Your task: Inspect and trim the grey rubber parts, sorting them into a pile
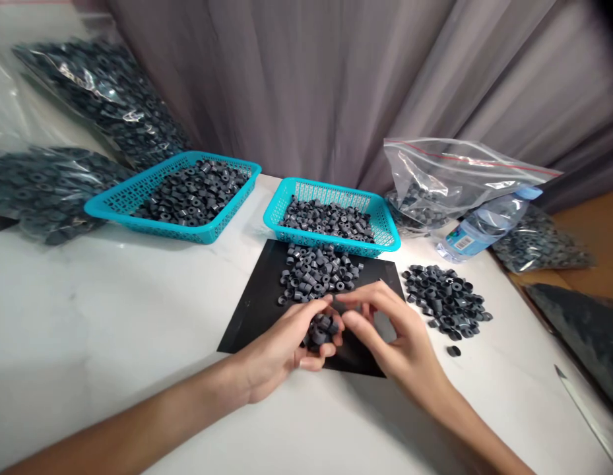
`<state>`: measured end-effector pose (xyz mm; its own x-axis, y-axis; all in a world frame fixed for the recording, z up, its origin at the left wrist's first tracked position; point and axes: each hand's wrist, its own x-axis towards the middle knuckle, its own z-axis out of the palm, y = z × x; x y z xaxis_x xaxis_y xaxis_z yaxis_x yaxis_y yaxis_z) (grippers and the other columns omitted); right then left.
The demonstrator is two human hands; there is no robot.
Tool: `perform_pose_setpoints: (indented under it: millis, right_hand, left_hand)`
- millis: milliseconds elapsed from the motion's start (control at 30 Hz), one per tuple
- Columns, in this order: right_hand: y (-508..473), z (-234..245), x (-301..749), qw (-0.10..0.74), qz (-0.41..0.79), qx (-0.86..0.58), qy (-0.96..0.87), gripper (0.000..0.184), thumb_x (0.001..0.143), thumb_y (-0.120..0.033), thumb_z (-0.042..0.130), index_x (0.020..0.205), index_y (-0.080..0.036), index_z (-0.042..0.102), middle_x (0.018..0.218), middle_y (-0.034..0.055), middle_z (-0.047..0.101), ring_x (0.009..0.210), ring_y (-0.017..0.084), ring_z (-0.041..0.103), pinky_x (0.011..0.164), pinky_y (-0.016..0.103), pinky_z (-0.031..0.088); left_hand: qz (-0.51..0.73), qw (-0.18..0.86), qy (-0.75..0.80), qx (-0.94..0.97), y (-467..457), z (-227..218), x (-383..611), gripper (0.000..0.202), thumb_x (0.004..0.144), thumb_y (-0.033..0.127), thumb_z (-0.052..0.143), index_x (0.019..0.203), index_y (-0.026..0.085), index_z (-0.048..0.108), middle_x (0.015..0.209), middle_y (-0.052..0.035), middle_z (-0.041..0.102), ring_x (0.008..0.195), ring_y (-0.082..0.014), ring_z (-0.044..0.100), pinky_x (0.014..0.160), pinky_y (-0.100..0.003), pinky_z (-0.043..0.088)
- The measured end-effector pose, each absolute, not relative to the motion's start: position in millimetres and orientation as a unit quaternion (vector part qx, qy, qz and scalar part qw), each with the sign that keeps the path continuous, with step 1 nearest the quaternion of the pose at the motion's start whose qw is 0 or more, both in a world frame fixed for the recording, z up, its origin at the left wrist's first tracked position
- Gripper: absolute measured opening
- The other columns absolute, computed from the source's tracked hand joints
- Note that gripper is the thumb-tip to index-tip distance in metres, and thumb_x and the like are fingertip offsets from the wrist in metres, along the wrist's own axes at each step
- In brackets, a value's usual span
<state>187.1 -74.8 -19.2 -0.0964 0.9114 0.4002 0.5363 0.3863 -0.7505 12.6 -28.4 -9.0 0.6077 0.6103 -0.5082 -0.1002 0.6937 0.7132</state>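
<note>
My left hand (286,343) is cupped palm up over a black mat (251,310) and holds a small heap of dark grey rubber rings (322,328). My right hand (385,330) hovers just to its right, its fingertips pinched together at the edge of that heap, on a ring I can barely make out. A loose pile of the same rings (319,272) lies on the mat just beyond both hands. A second pile of rings (447,300) sits on the white table to the right of the mat.
Two turquoise baskets (115,201) (388,227) of rings stand behind the mat. Clear bags of rings lie at far left (49,191) and back right (435,178), beside a water bottle (477,231). A grey curtain hangs behind. A blade tip (578,402) shows at right.
</note>
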Motion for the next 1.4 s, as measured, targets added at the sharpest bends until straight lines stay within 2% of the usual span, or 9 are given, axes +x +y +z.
perform_pose_setpoints:
  millis: [167, 300, 433, 567, 667, 800, 1000, 1200, 1400]
  right_hand:
    - [-66.0, -33.1, 191.1, 0.354, 0.178, -0.499, -0.771, 0.024, 0.102, -0.021, 0.047, 0.113, -0.026, 0.067, 0.119, 0.0086, 0.063, 0.108, 0.024, 0.058, 0.092, 0.042, 0.051]
    - [-63.5, -40.5, 185.9, 0.289, 0.162, -0.472, -0.817, 0.028, 0.103, -0.019, 0.045, 0.121, -0.027, 0.064, 0.129, 0.0068, 0.063, 0.111, 0.025, 0.055, 0.094, 0.045, 0.051]
    - [-65.2, -35.7, 185.4, 0.306, 0.156, -0.468, -0.814, 0.030, 0.102, -0.016, 0.044, 0.126, -0.025, 0.061, 0.124, 0.0073, 0.066, 0.107, 0.024, 0.058, 0.092, 0.044, 0.052]
    - [-74.1, -16.9, 188.0, 0.385, 0.176, -0.458, -0.781, 0.026, 0.101, -0.015, 0.050, 0.119, -0.026, 0.063, 0.119, 0.0052, 0.067, 0.108, 0.020, 0.060, 0.093, 0.039, 0.048]
    - [-80.3, -5.8, 186.7, 0.392, 0.212, -0.433, -0.784, 0.023, 0.100, -0.014, 0.052, 0.116, -0.025, 0.065, 0.117, 0.0052, 0.068, 0.110, 0.020, 0.060, 0.093, 0.037, 0.047]
    - [-82.4, -6.1, 186.0, 0.405, 0.228, -0.410, -0.785, 0.021, 0.099, -0.013, 0.052, 0.113, -0.022, 0.065, 0.112, 0.0059, 0.070, 0.106, 0.019, 0.063, 0.092, 0.035, 0.047]
    - [-76.9, -20.5, 191.1, 0.480, 0.210, -0.500, -0.690, 0.015, 0.100, -0.020, 0.052, 0.103, -0.023, 0.067, 0.105, 0.0042, 0.068, 0.098, 0.018, 0.063, 0.085, 0.032, 0.049]
    - [-68.4, -34.0, 187.7, 0.430, 0.221, -0.537, -0.691, 0.014, 0.101, -0.025, 0.050, 0.104, -0.022, 0.063, 0.099, 0.0047, 0.065, 0.088, 0.018, 0.061, 0.075, 0.030, 0.049]
    - [-65.6, -39.0, 183.1, 0.348, 0.189, -0.499, -0.771, 0.015, 0.101, -0.019, 0.049, 0.111, -0.023, 0.059, 0.110, 0.0070, 0.061, 0.099, 0.020, 0.057, 0.084, 0.034, 0.047]
  left_hand:
    - [0.297, 0.819, 0.396, 0.291, -19.7, -3.2, 7.9, 0.030, 0.092, 0.037, 0.058, 0.072, 0.015, 0.051, 0.062, 0.0064, 0.039, 0.044, -0.0008, 0.023, 0.038, -0.013, 0.009]
    - [0.376, 0.794, 0.396, 0.269, -17.2, 2.5, 6.1, 0.030, 0.093, 0.030, 0.054, 0.068, 0.016, 0.045, 0.059, 0.0076, 0.035, 0.044, -0.0012, 0.017, 0.038, -0.013, 0.010]
    - [0.369, 0.796, 0.401, 0.264, -20.0, 0.2, 6.8, 0.028, 0.093, 0.031, 0.054, 0.070, 0.016, 0.047, 0.060, 0.0065, 0.038, 0.043, -0.0008, 0.021, 0.036, -0.012, 0.011]
    - [0.331, 0.796, 0.421, 0.282, -26.5, -5.4, 10.5, 0.026, 0.093, 0.036, 0.053, 0.077, 0.015, 0.052, 0.065, 0.0037, 0.046, 0.045, -0.0017, 0.034, 0.035, -0.011, 0.014]
    - [0.287, 0.807, 0.430, 0.286, -31.1, -6.9, 13.3, 0.026, 0.094, 0.037, 0.052, 0.080, 0.016, 0.053, 0.067, 0.0018, 0.050, 0.047, -0.0034, 0.041, 0.035, -0.011, 0.017]
    - [0.267, 0.814, 0.422, 0.297, -33.7, -5.7, 14.6, 0.026, 0.094, 0.037, 0.053, 0.079, 0.016, 0.053, 0.068, 0.0012, 0.051, 0.048, -0.0034, 0.042, 0.035, -0.010, 0.018]
    - [0.272, 0.804, 0.404, 0.343, -29.3, 0.6, 11.4, 0.027, 0.096, 0.032, 0.048, 0.079, 0.013, 0.057, 0.073, -0.0014, 0.055, 0.049, -0.0028, 0.039, 0.036, -0.011, 0.020]
    - [0.313, 0.784, 0.404, 0.352, -23.3, 7.6, 6.9, 0.023, 0.094, 0.030, 0.050, 0.084, 0.012, 0.061, 0.076, -0.0030, 0.057, 0.052, -0.0044, 0.042, 0.036, -0.012, 0.023]
    - [0.342, 0.775, 0.389, 0.361, -22.7, 4.8, 4.3, 0.022, 0.094, 0.029, 0.050, 0.090, 0.013, 0.063, 0.078, -0.0041, 0.060, 0.054, -0.0064, 0.046, 0.037, -0.014, 0.025]
